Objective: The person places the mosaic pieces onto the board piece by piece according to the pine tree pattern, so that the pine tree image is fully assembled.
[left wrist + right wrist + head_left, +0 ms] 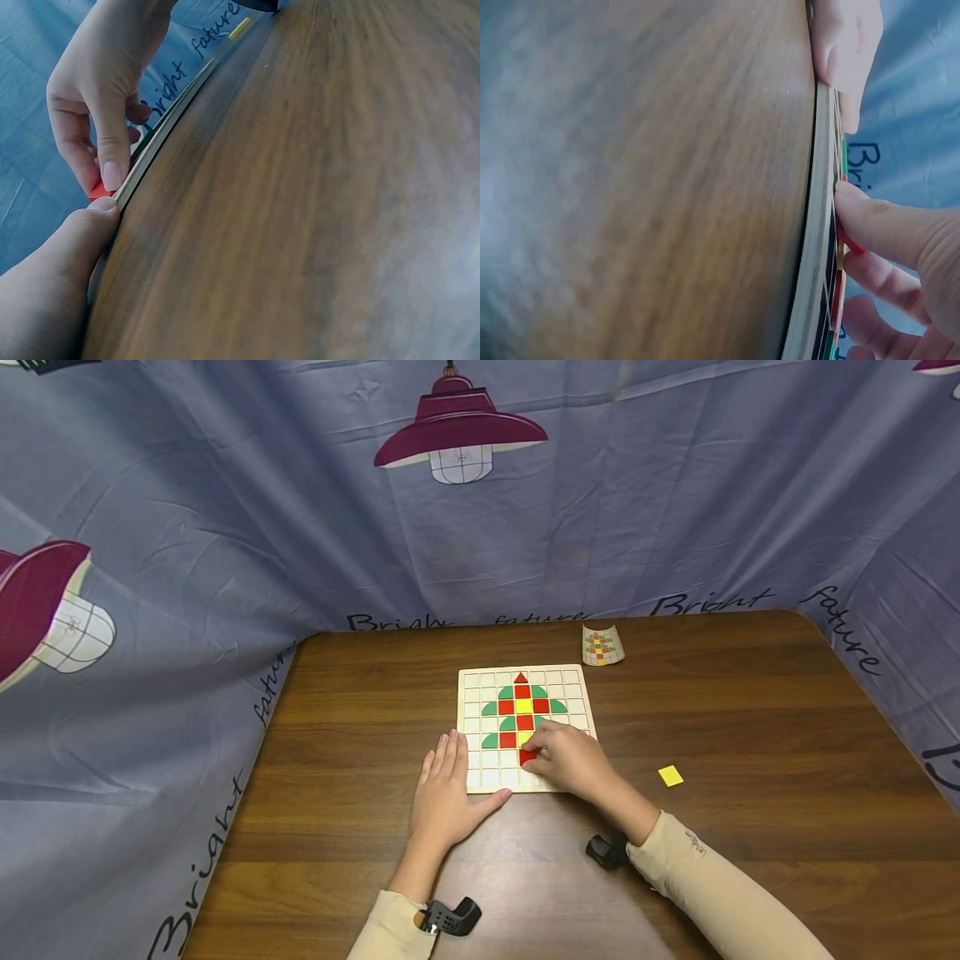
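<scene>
A pale square puzzle board [480,778] with a grid of recesses lies on the table, filled with red, green and yellow pieces in a tree shape. My right hand [576,762] pinches a red square tile [527,757] between thumb and finger low in the middle column; in the right wrist view the tile [850,241] stands tilted against the board. Fingers straight, my left hand [442,797] lies along the board's left edge, its thumb at the front edge. The right hand hides some right-side pieces.
Loose on the table [360,827], a yellow square tile [671,776] lies right of the board. Behind the board stands a small curled pattern card [603,647] showing a similar tree. A blue printed curtain [300,510] surrounds the table's back and sides.
</scene>
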A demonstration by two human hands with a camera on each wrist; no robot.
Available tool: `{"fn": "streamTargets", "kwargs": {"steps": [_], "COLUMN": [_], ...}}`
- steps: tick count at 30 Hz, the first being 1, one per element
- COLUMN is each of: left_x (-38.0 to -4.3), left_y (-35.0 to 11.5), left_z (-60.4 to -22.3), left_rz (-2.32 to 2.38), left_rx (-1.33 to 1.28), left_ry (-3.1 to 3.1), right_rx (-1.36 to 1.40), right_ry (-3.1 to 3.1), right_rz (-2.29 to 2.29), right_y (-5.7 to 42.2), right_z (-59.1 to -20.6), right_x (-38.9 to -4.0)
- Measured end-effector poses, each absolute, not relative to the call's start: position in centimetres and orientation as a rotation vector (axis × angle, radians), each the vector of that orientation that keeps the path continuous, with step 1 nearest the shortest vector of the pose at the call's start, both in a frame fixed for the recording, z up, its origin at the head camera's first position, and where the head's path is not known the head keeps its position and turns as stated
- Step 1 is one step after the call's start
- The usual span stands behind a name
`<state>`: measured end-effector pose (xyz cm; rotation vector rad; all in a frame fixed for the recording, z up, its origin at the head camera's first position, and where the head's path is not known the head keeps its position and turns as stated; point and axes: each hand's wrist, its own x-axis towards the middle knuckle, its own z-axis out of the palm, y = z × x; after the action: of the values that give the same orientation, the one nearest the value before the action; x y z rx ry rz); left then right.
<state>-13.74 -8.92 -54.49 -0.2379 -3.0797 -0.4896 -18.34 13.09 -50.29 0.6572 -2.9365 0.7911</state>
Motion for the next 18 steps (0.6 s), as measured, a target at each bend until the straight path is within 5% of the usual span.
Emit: {"fn": "streamTargets", "kwargs": {"steps": [18], "left_x": [-13.75], "left_y": [-8.84], "left_z": [-54.51], "left_rz": [-0.492], "left_rx": [-0.23], "left_ry": [-3.085], "right_rx": [0.678], "right_ry": [-2.909], "right_rz": [0.775], "right_y": [13.2], "right_z": [-50.27], "right_x": [-18.24]}}
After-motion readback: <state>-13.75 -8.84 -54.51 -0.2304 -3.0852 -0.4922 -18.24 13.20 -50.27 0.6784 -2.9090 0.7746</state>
